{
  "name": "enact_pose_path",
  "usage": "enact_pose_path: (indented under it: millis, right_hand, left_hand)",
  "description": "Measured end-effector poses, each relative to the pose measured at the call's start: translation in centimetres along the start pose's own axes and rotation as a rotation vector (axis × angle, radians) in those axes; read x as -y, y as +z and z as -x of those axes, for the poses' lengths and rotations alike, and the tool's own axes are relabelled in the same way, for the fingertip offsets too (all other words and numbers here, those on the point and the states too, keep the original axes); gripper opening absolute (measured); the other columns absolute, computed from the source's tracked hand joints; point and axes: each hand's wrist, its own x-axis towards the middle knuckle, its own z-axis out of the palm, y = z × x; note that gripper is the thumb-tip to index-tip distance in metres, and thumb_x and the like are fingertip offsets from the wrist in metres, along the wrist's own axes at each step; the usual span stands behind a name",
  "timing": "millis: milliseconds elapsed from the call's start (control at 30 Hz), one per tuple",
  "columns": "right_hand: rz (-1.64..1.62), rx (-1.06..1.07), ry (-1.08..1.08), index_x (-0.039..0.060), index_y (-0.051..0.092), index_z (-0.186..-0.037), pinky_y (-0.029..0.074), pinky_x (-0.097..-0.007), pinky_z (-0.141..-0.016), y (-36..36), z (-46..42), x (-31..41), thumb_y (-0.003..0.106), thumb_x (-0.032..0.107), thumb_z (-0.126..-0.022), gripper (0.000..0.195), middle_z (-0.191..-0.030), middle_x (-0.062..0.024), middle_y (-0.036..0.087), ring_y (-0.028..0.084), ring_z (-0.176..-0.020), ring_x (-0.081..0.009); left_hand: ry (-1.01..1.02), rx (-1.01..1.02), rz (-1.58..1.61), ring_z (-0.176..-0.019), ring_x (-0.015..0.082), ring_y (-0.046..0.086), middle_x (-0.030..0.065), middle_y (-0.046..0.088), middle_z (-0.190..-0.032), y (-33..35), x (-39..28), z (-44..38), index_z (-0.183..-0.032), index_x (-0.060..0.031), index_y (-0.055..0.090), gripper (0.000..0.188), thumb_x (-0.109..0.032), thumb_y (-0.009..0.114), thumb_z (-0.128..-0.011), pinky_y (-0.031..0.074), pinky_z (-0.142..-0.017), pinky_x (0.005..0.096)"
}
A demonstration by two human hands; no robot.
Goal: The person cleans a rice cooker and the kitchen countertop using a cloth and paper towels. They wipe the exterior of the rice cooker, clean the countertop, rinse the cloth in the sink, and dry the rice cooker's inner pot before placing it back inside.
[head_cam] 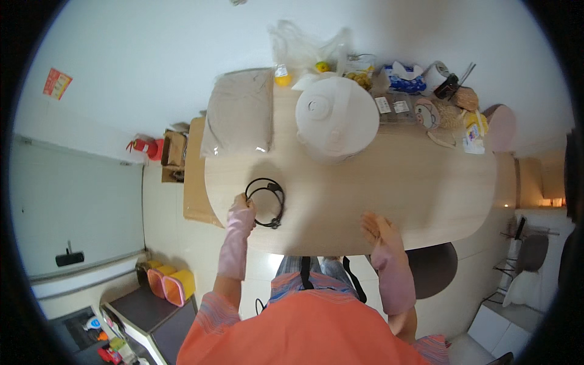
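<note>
A coiled black power cord (282,207) is in my left hand (245,204), whose fingers close on the coil's left side. The cord's plug end hangs at the bottom of the loop, over the wooden table (328,196). Near the table's front edge, my right hand (378,226) holds nothing, with its fingers extended. Pink sleeve covers (396,278) wrap both forearms. Beyond my hands stands a round white lidded appliance (336,119), which looks like a rice cooker. To its left lies a beige packet in clear plastic (239,112).
Along the wall sit a yellow fruit (283,78), a clear plastic bag (305,45), a blue tissue pack (405,78), clear plastic boxes (396,107) and a yellow pouch (474,132). A dark stool (433,269) is below the table's right front. Cardboard (196,182) stands left.
</note>
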Motion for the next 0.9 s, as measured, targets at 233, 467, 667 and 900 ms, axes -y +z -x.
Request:
enact_pose_path:
  millis: [233,467,667,900]
  right_hand:
    - [-0.171,-0.015,-0.017,0.0032,0.061,-0.118,0.058,-0.0300,-0.081,-1.6,2.9,-1.9,0.060,0.026,-0.099,0.030,-0.109,-0.0098,0.069,0.068,-0.097,-0.0188]
    - [-0.164,-0.141,-0.104,0.0024,0.059,-0.122,0.055,-0.0333,-0.089,-0.6,7.1,-0.5,0.060,0.031,-0.099,0.036,-0.115,-0.0121,0.067,0.064,-0.108,-0.0217]
    - [-0.209,-0.223,-0.151,0.0009,0.060,-0.121,0.053,-0.0355,-0.092,-2.3,6.9,-2.7,0.058,0.031,-0.099,0.037,-0.116,-0.0127,0.067,0.063,-0.112,-0.0229]
    - [-0.189,-0.257,-0.108,0.0013,0.061,-0.120,0.054,-0.0342,-0.091,-0.4,7.1,-4.1,0.059,0.030,-0.099,0.036,-0.116,-0.0124,0.067,0.064,-0.108,-0.0224]
  left_hand:
    - [0.308,-0.087,0.100,-0.050,0.0185,0.064,0.0120,0.062,-0.071,-5.6,-11.5,-4.4,-0.114,-0.0075,0.048,0.022,-0.026,0.048,-0.101,0.053,-0.045,0.0294]
    - [0.301,0.190,0.510,-0.054,0.0231,0.065,0.0157,0.064,-0.079,-2.3,-17.5,-12.7,-0.122,-0.0071,0.048,0.028,-0.022,0.049,-0.098,0.053,-0.049,0.0344]
    - [0.269,0.329,0.587,-0.049,0.0240,0.060,0.0121,0.061,-0.075,0.3,-16.5,-19.1,-0.117,-0.0104,0.055,0.021,-0.017,0.045,-0.099,0.050,-0.042,0.0351]
    - [0.268,0.311,0.368,-0.056,0.0270,0.061,0.0144,0.060,-0.088,2.4,-18.1,-22.4,-0.113,-0.0037,0.054,0.027,0.000,0.045,-0.088,0.051,-0.041,0.0384]
